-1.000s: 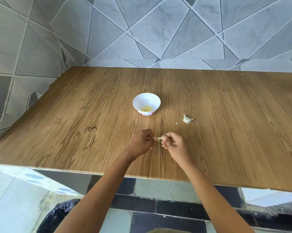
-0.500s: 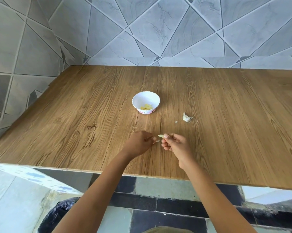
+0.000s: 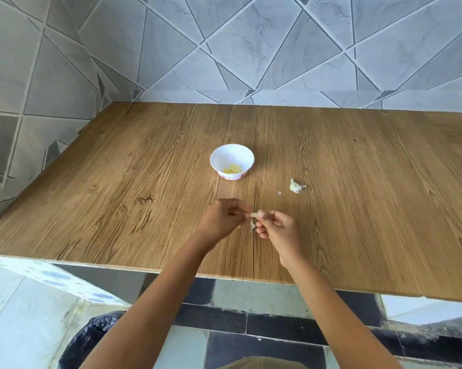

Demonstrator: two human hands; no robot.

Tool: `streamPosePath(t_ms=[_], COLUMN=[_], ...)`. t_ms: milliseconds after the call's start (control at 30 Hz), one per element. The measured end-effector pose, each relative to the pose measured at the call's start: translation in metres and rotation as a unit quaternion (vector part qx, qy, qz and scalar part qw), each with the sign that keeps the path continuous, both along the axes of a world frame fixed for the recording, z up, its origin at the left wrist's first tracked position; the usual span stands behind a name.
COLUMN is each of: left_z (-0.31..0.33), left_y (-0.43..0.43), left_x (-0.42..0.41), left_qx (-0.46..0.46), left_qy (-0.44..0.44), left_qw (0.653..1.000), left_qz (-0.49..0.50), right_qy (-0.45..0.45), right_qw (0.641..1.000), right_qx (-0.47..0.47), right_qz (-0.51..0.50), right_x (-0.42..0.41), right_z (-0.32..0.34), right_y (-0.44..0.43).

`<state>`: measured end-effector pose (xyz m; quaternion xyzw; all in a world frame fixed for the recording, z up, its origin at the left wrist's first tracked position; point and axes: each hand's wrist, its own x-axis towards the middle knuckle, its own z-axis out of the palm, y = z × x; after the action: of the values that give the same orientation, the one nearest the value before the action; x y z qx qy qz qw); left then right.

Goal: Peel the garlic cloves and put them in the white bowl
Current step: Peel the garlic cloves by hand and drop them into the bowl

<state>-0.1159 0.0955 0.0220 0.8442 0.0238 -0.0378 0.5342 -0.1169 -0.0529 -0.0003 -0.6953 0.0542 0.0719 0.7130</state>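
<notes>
A small garlic clove (image 3: 254, 215) is pinched between my left hand (image 3: 222, 219) and my right hand (image 3: 279, 230), just above the wooden table (image 3: 118, 198). A strip of papery skin (image 3: 252, 225) hangs down from the clove. Both hands have their fingers curled round it. The white bowl (image 3: 232, 161) stands farther back, with peeled yellowish cloves (image 3: 233, 169) in its bottom. To the right of the bowl, an unpeeled piece of garlic (image 3: 296, 186) lies on the table.
A tiny scrap of skin (image 3: 279, 193) lies left of the loose garlic. Grey tiled walls close the table at the back and left. A black bin bag (image 3: 91, 339) sits on the floor below the table's front edge.
My hands have moved slightly apart, and a strip of skin now hangs loose from the clove. The bowl and the loose garlic have not moved.
</notes>
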Motion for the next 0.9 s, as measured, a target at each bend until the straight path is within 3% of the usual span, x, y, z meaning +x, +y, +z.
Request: streamPosePath(t_ms=[200, 433, 533, 733, 900], left_z=[0.005, 0.006, 0.007, 0.009, 0.012], left_y=[-0.005, -0.006, -0.003, 0.007, 0.005], left_x=[-0.003, -0.008, -0.008, -0.004, -0.004], left_qx=[-0.157, -0.311, -0.312, -0.218, -0.250], left_qy=[0.074, 0.152, 0.138, 0.109, 0.125], left_qw=[0.985, 0.938, 0.940, 0.968, 0.959], left_qz=[0.003, 0.006, 0.023, 0.054, 0.039], right_qy=[-0.020, 0.053, 0.024, -0.142, -0.254], right_qw=[0.999, 0.997, 0.998, 0.983, 0.951], right_qx=[-0.024, 0.043, 0.024, -0.076, -0.165], right_qz=[0.027, 0.047, 0.045, 0.082, 0.066], right_x=[-0.003, -0.003, -0.003, 0.002, 0.007], right_z=[0.006, 0.007, 0.006, -0.005, -0.012], right_y=[0.003, 0.006, 0.004, -0.011, -0.011])
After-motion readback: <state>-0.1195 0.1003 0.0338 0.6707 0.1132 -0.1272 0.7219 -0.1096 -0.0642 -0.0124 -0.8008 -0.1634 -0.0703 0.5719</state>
